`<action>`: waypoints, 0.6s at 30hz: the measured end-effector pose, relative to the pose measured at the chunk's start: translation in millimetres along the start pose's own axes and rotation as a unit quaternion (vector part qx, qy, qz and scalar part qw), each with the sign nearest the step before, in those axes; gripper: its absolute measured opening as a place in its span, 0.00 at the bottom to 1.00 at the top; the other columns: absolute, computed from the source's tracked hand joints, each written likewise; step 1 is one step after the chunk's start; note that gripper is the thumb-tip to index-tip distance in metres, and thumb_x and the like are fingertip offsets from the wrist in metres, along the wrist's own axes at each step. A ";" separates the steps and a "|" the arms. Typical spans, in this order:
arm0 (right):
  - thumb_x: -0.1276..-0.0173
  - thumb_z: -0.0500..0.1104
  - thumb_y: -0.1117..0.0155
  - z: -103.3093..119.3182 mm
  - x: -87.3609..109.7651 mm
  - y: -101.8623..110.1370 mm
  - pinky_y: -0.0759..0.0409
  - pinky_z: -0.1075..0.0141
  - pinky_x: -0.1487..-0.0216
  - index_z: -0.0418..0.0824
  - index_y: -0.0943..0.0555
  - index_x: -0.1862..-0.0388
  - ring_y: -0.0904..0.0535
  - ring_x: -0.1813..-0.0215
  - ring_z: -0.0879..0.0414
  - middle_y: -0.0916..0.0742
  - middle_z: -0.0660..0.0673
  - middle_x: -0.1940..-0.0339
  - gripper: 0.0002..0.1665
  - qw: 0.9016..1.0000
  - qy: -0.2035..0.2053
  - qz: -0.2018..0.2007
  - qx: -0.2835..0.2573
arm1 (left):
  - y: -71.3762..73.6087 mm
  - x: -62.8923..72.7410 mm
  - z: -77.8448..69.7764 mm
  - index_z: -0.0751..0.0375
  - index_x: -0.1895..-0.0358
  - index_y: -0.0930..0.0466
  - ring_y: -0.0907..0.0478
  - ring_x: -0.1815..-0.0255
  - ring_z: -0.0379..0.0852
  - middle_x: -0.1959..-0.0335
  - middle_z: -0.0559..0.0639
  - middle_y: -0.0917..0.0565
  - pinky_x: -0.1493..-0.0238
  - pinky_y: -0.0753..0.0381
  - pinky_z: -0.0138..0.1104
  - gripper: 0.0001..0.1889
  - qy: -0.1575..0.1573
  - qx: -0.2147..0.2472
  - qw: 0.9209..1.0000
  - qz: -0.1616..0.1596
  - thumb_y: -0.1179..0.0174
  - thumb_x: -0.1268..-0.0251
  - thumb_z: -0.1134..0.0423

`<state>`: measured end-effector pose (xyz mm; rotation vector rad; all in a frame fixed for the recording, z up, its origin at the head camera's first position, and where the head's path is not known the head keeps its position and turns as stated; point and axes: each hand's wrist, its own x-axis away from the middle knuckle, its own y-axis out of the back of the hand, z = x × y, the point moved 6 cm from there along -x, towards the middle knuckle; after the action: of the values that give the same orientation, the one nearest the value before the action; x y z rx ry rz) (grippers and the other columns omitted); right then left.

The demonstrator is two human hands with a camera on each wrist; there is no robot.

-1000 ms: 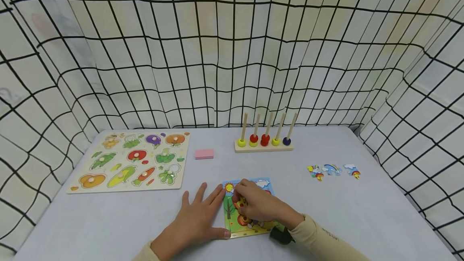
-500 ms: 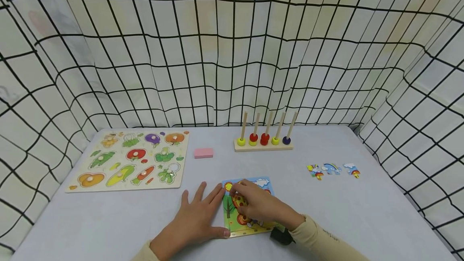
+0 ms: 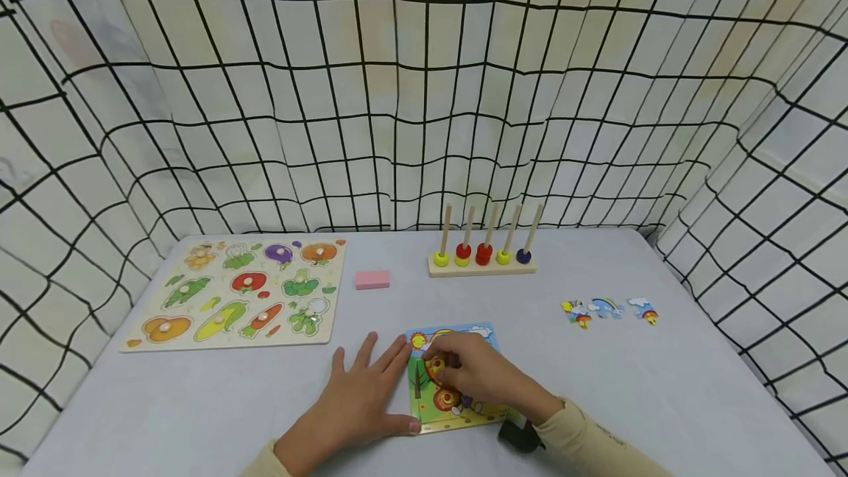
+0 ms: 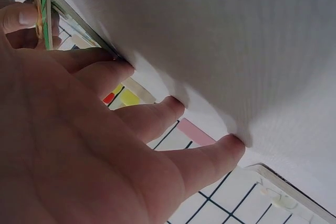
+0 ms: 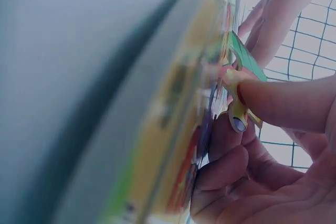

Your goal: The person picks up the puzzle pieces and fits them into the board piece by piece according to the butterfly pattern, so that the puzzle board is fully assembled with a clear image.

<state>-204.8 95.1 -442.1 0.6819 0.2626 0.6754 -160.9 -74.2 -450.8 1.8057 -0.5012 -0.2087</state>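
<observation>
A colourful jigsaw board [image 3: 430,414] with a sun, a tree and a cartoon picture lies on the table in front of me. My left hand [image 3: 358,403] rests spread at its left side, index fingertip by the upper left corner, thumb at the lower left corner. My right hand [image 3: 486,370] is over the board's middle and pinches a puzzle piece [image 5: 248,61] between thumb and fingers. The piece, green and yellow, stands tilted up from the board in the right wrist view. The left wrist view also shows this piece [image 4: 46,22] edge-on. My right hand covers the board's upper right part.
Three loose puzzle pieces [image 3: 606,308] lie to the right. A vegetable puzzle board [image 3: 225,315] occupies the left. Behind are a pink block [image 3: 372,280] and a peg stand [image 3: 482,271] with coloured beads. Black netting [image 3: 427,94] encloses the table; a black device [image 3: 521,436] is by my right wrist.
My right hand has shifted slightly right and its fingers have drawn together around the piece, showing more of the picture below. My left hand has stayed in place.
</observation>
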 end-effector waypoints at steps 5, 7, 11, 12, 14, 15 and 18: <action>0.25 0.30 0.33 3.4 3.4 1.0 0.21 0.66 0.60 0.41 0.11 0.50 0.24 0.63 0.64 0.14 0.57 0.61 0.11 1.000 0.003 -0.011 0.005 | -0.6 0.2 0.3 0.56 0.15 0.37 0.46 0.17 0.73 0.15 0.50 0.37 0.33 0.47 0.82 0.60 0.003 0.001 1.000 0.007 0.29 0.47 0.23; 0.25 0.30 0.33 3.6 4.0 0.6 0.21 0.67 0.59 0.42 0.11 0.51 0.23 0.62 0.64 0.14 0.57 0.61 0.10 1.000 -0.002 -0.011 0.006 | -0.3 0.1 0.3 0.55 0.15 0.37 0.46 0.17 0.73 0.15 0.50 0.37 0.33 0.47 0.82 0.61 0.004 0.001 1.000 0.007 0.30 0.47 0.23; 0.25 0.31 0.33 3.2 4.9 -0.4 0.19 0.66 0.55 0.43 0.12 0.52 0.21 0.60 0.64 0.12 0.56 0.59 0.10 1.000 -0.011 -0.006 -0.001 | 0.0 -0.3 0.1 0.55 0.15 0.37 0.46 0.17 0.73 0.14 0.49 0.37 0.33 0.48 0.82 0.60 0.001 0.004 1.000 0.006 0.30 0.47 0.23; 0.25 0.31 0.33 3.1 5.2 -0.7 0.19 0.66 0.54 0.43 0.12 0.52 0.20 0.58 0.64 0.12 0.56 0.58 0.10 1.000 -0.013 -0.003 -0.005 | 0.1 -0.4 0.1 0.55 0.15 0.37 0.46 0.17 0.73 0.14 0.49 0.37 0.33 0.48 0.82 0.60 0.001 0.004 1.000 0.005 0.30 0.47 0.23; 0.25 0.31 0.33 2.9 5.6 -1.4 0.18 0.65 0.52 0.43 0.13 0.51 0.19 0.56 0.63 0.12 0.55 0.55 0.09 1.000 -0.015 0.003 -0.009 | 0.2 -0.4 0.2 0.55 0.15 0.37 0.46 0.17 0.73 0.15 0.50 0.37 0.33 0.48 0.82 0.60 0.000 0.005 1.000 0.005 0.30 0.47 0.23; 0.25 0.32 0.32 2.7 5.7 -1.9 0.18 0.64 0.51 0.43 0.13 0.51 0.19 0.55 0.63 0.12 0.54 0.55 0.09 1.000 -0.016 0.007 -0.011 | 0.2 -0.3 0.2 0.55 0.15 0.37 0.46 0.17 0.73 0.15 0.50 0.37 0.33 0.48 0.82 0.60 0.000 0.005 1.000 0.004 0.30 0.47 0.23; 0.24 0.33 0.32 2.5 6.1 -2.4 0.18 0.64 0.51 0.43 0.14 0.51 0.19 0.54 0.62 0.12 0.54 0.54 0.08 1.000 -0.021 0.015 -0.013 | 0.4 0.3 0.3 0.56 0.15 0.37 0.46 0.17 0.73 0.15 0.50 0.37 0.33 0.48 0.82 0.60 -0.001 0.005 1.000 0.002 0.29 0.47 0.24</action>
<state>-197.9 96.4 -441.9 0.6747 0.2048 0.6920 -160.8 -74.7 -450.4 1.8150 -0.5073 -0.2049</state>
